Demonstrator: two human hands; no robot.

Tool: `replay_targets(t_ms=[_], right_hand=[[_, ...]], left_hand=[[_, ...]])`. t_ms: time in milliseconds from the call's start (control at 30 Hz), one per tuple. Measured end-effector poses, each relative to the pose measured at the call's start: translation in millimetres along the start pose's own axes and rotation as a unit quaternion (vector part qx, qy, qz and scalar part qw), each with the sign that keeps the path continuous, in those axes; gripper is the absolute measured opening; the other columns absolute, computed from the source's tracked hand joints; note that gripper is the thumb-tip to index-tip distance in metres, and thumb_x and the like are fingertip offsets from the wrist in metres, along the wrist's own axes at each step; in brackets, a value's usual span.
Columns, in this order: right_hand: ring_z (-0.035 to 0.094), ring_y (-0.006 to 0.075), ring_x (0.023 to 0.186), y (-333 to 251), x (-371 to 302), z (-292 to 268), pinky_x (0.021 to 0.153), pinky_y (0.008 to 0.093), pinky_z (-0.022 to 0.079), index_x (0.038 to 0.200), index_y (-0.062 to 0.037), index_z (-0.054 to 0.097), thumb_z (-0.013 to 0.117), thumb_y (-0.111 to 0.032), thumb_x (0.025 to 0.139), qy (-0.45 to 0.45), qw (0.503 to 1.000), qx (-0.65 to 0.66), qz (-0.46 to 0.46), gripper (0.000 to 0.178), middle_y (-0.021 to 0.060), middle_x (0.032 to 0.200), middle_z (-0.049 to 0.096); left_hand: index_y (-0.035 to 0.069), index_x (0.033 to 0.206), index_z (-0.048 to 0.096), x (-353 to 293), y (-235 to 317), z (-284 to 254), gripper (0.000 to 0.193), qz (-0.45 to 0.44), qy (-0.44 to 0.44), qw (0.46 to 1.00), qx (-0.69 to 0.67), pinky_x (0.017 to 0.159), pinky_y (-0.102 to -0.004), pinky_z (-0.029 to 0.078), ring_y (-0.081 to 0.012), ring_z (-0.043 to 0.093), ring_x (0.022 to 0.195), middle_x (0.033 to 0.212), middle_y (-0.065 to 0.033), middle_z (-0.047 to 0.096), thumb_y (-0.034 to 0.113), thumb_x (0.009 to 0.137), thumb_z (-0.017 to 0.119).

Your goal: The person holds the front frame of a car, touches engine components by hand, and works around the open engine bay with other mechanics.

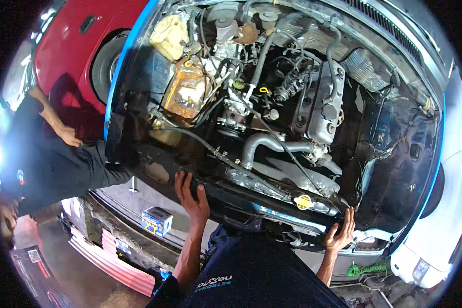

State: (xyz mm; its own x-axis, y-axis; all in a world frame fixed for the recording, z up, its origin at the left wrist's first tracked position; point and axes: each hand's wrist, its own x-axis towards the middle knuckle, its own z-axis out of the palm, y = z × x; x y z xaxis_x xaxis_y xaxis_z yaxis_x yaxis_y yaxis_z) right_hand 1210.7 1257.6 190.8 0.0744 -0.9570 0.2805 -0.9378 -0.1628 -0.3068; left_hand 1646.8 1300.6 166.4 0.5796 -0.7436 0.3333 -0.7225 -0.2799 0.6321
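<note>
I lean over a car's open engine bay. My left hand (192, 199) rests on the dark front crossmember (218, 186), its fingers spread and holding nothing. Farther right, my right hand (341, 232) lies on the front edge with fingers stretched out and thumb apart, also without anything in it. Between the hands runs the radiator (256, 184), with a yellow cap (303, 201) nearest my right hand. A thick grey hose (256, 146) curves behind it toward the engine. The engine's silver valve cover (326, 110) stands right of centre.
A rusty metal tray (187, 92) and a yellowed plastic reservoir (168, 38) sit at the bay's left. Another person (51, 138) stands at the left beside a red car (77, 56). A blue-and-yellow box (156, 222) lies below; a green coiled hose (367, 269) is at lower right.
</note>
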Motion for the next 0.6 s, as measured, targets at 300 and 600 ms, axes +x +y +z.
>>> replay_targets(t_ms=[300,600], right_hand=[[0.055,0.0412,0.117,2.8,5.0,-4.1,0.099,0.046,0.043,0.135,-0.0017,0.052,0.051,-0.021,0.082,-0.012,0.999,0.011,0.033,0.056,0.0221,0.138,0.052],[0.057,0.0391,0.115,5.0,6.0,-8.8,0.099,0.0443,0.044,0.13,-0.003,0.056,0.054,-0.017,0.077,0.004,0.998,0.033,0.053,0.055,0.0208,0.134,0.055]], left_hand=[[-0.005,0.132,0.046,0.4,11.6,3.0,0.044,0.011,-0.014,1.0,0.0,0.113,-0.0525,0.024,-0.0424,0.031,0.137,0.145,-0.0247,0.035,0.024,0.1,0.049],[-0.006,0.13,0.048,-1.7,5.1,8.2,0.044,0.038,-0.003,0.999,0.03,0.112,-0.0524,0.025,-0.04,0.034,0.135,0.143,-0.0253,0.037,0.027,0.101,0.047]])
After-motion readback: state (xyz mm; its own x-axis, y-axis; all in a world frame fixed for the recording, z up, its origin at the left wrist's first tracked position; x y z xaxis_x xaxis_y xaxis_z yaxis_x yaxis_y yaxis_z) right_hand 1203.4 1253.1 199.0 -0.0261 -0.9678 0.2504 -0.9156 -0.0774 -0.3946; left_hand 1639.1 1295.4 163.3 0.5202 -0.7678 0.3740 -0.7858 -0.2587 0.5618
